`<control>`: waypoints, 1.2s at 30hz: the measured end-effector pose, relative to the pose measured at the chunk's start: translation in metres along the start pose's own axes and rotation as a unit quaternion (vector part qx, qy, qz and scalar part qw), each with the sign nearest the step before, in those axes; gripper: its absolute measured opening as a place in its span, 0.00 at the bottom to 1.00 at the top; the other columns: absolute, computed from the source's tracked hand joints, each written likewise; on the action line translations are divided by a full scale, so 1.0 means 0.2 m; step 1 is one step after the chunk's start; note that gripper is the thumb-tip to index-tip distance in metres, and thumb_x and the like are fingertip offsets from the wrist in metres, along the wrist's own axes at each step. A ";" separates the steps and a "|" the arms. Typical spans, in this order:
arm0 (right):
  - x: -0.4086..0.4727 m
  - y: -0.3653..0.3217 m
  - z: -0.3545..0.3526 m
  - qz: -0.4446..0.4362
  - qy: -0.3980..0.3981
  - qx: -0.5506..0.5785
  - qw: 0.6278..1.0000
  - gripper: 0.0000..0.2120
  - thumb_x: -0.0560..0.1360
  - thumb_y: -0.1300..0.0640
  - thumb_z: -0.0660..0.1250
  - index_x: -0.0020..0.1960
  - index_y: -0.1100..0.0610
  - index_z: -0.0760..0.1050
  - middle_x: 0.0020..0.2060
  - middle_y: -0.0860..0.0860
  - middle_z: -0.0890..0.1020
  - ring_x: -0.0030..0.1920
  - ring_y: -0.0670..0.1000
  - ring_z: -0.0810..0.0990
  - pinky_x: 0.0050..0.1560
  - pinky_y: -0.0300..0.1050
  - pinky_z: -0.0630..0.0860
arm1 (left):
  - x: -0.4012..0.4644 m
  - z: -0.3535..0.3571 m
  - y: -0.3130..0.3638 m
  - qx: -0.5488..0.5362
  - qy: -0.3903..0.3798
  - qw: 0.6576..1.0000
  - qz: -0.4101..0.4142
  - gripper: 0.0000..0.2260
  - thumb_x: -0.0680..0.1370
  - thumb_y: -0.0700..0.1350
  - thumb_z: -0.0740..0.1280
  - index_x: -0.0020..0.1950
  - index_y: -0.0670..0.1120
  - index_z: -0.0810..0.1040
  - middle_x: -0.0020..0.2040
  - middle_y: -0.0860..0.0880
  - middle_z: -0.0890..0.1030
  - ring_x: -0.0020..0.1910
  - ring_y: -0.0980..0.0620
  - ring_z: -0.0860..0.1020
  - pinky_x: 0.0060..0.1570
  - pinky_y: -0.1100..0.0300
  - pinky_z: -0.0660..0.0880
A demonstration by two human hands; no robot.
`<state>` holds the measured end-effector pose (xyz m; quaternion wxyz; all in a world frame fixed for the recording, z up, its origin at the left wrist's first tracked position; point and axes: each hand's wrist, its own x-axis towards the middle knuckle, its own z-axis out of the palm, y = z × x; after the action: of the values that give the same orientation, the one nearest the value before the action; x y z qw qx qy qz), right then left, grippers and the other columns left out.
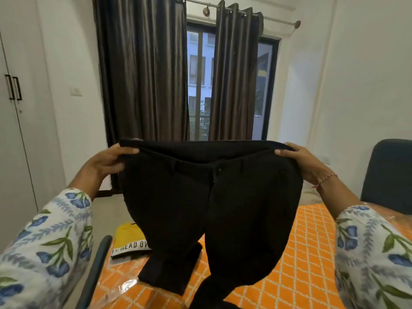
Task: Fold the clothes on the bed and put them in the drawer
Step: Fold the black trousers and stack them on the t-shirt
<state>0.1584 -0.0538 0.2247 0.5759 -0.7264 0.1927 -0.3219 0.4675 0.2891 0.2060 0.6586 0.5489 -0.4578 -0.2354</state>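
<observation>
A pair of black trousers (209, 204) hangs in the air in front of me, stretched out by the waistband with the button side facing me. My left hand (107, 162) grips the left end of the waistband and my right hand (301, 160) grips the right end. The trouser legs drop down onto the orange, white-latticed bed cover (296, 253); one leg end lies flat on it. A folded yellow, white and black garment with printed letters (130, 240) lies on the bed at the left, partly hidden behind the trousers.
A white wardrobe with black handles (15, 90) stands at the left. Dark curtains (142, 74) and a window are straight ahead. A dark chair back (388, 175) rises at the right; a dark curved bar (95, 268) crosses the lower left.
</observation>
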 end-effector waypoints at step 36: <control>0.08 0.27 0.50 0.061 -0.082 0.095 0.990 0.23 0.73 0.49 0.69 0.64 0.57 0.70 0.64 0.57 0.75 0.62 0.56 0.75 0.59 0.48 0.73 | 0.43 0.49 0.13 -0.078 0.046 0.995 0.040 0.10 0.76 0.38 0.65 0.58 0.43 0.77 0.50 0.44 0.83 0.49 0.48 0.82 0.46 0.57 0.80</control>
<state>0.2445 -0.0074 0.1640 0.6750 -0.6787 0.1576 -0.2426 0.4175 0.1768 0.2585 0.7283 0.4875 -0.4293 -0.2181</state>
